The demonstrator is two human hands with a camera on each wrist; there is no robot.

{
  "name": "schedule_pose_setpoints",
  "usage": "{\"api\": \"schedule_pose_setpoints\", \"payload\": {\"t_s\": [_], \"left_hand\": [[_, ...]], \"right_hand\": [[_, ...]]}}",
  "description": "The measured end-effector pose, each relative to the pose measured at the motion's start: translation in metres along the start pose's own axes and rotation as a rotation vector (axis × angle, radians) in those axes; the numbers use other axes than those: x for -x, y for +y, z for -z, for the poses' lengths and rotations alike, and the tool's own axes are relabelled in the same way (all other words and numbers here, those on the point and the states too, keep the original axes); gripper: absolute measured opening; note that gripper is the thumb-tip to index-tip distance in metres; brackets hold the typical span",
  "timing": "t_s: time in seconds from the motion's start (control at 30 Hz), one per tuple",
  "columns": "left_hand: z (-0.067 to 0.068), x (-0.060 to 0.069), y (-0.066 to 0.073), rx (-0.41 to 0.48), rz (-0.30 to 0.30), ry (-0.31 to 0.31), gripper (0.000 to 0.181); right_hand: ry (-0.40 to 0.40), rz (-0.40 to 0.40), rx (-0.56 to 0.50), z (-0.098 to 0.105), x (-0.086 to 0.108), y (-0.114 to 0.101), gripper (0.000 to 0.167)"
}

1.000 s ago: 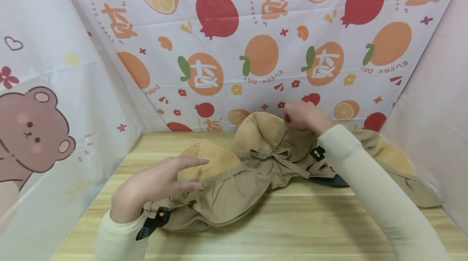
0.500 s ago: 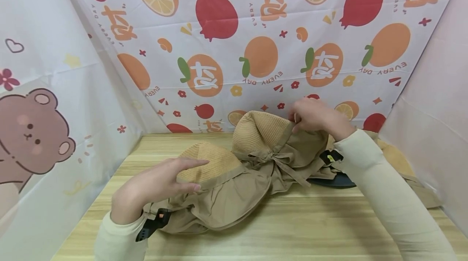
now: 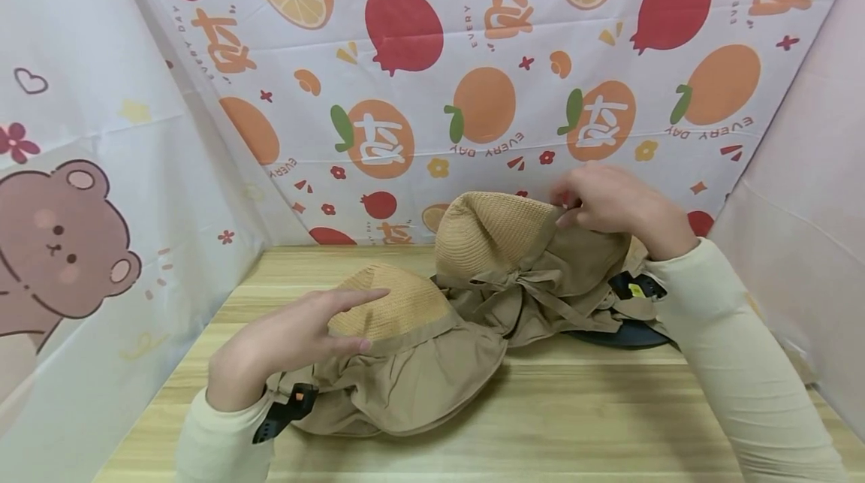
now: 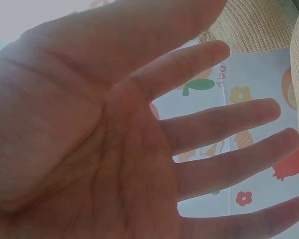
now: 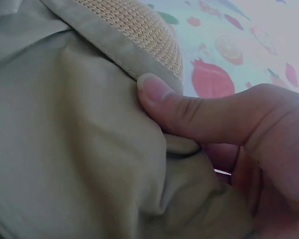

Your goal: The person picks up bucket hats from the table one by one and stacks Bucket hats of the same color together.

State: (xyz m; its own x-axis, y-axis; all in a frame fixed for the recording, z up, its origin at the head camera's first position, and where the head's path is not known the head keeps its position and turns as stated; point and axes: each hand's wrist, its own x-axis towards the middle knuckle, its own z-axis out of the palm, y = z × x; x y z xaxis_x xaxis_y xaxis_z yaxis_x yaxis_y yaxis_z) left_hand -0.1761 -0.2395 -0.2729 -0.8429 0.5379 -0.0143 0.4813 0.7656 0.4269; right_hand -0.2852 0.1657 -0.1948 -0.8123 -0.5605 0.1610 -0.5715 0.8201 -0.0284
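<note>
A sun hat with a straw crown and beige cloth brim [image 3: 399, 310] lies at the left on the table. My left hand [image 3: 290, 340] is beside its crown, fingers straight and spread; contact cannot be told. The left wrist view shows the open palm [image 4: 99, 144] with nothing in it. A second, similar sun hat [image 3: 503, 231], with a cloth bow [image 3: 516, 278] at its front, stands tilted at the middle back. My right hand [image 3: 608, 201] pinches its cloth brim near the crown band, thumb on the fabric [image 5: 99, 129] in the right wrist view.
A dark blue rounded object [image 3: 622, 336] lies partly under the second hat. More beige fabric and straw at the right is mostly hidden behind my right arm. A fruit-patterned cloth [image 3: 432, 115] hangs behind the wooden table [image 3: 574, 415]; white cloth walls stand at both sides.
My right hand has moved right and slightly up, taking the second hat's brim and crown along. The bow shifted right with it. My left hand has stayed in place.
</note>
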Motion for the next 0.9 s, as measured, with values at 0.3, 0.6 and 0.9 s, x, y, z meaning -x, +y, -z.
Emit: {"api": "schedule_pose_setpoints", "payload": {"t_s": [0.3, 0.6, 0.9], "left_hand": [[0.001, -0.002, -0.001, 0.002, -0.012, -0.018, 0.065], [0.000, -0.003, -0.001, 0.003, 0.002, -0.033, 0.066], [0.001, -0.002, 0.000, -0.001, -0.005, -0.027, 0.066]], "right_hand": [[0.083, -0.015, 0.024, 0.010, 0.005, 0.005, 0.009], [0.141, -0.016, 0.037, 0.017, 0.005, 0.004, 0.009], [0.236, -0.037, 0.069, 0.016, -0.001, -0.001, 0.009]]}}
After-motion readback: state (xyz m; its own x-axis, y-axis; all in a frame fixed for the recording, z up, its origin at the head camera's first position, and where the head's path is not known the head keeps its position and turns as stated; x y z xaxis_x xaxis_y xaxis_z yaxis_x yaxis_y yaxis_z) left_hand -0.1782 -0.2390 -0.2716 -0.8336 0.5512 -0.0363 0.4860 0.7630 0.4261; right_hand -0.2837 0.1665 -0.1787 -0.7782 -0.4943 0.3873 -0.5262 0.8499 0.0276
